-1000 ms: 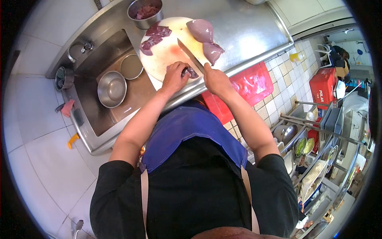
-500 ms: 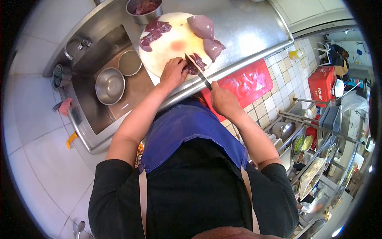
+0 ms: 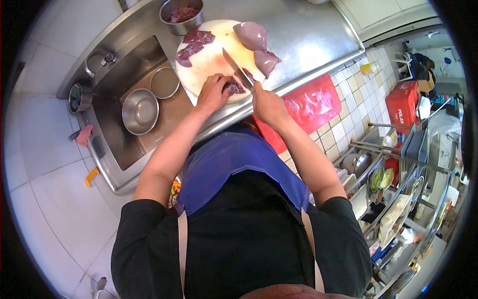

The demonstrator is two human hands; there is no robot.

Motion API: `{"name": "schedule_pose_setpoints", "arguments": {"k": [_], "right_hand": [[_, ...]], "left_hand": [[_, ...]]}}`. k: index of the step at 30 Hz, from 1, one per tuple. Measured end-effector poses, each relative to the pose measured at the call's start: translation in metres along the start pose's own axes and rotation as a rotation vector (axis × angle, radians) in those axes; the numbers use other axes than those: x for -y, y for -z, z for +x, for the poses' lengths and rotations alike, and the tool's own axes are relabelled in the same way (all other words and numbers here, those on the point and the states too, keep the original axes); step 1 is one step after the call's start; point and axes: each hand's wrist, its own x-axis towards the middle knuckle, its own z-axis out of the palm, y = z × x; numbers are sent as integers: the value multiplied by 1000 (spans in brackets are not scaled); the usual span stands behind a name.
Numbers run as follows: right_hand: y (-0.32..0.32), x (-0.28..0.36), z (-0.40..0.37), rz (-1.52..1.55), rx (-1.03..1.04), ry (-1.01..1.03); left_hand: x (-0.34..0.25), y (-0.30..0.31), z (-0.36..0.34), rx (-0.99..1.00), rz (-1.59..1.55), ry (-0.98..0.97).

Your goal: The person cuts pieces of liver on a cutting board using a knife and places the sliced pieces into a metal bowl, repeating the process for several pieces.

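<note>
"What's the biggest thing there?"

"The steel surface (image 3: 318,40), with a sink (image 3: 167,122) set into it on the left."

"And on the surface?"

"A round, pale cutting board (image 3: 214,57) near the front edge. Just beyond it stands a metal pot (image 3: 188,27) with chopped red meat (image 3: 183,14) inside. Two smooth, purplish pieces of meat (image 3: 250,36) lie at the board's right side, side by side."

"How are the hands?"

"The right hand (image 3: 269,105) is closed tightly round the handle of a knife (image 3: 236,66) — the blade slants over the board, tip pointing away from the person."

"And the left?"

"The left hand (image 3: 213,93) is half curled, its fingertips touching a dark meat piece (image 3: 235,87) on the near part of the board. I can't tell whether it pinches the meat or only rests on it."

"Anything smaller?"

"A dark strip (image 3: 248,74) — just right of the blade, so the knife lies between it and the piece at the left hand."
</note>
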Motion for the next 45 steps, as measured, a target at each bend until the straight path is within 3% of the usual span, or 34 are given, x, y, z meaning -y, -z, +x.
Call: {"name": "schedule_pose_setpoints", "arguments": {"k": [10, 16, 23, 36, 38, 41, 45], "right_hand": [[19, 8, -57, 26, 187, -60], [-19, 9, -23, 42, 130, -66], [-13, 5, 31, 19, 72, -56], [3, 0, -35, 15, 132, -40], [9, 2, -41, -35, 192, -146], [-5, -10, -23, -7, 88, -42], [-10, -11, -4, -8, -25, -99]], "left_hand": [[0, 7, 5, 57, 169, -7], [1, 1, 5, 36, 152, -23], [4, 8, 2, 64, 89, -26], [7, 15, 2, 100, 85, 4], [7, 15, 1, 97, 74, 14], [8, 13, 2, 101, 126, 17], [8, 11, -1, 67, 108, 13]]}}
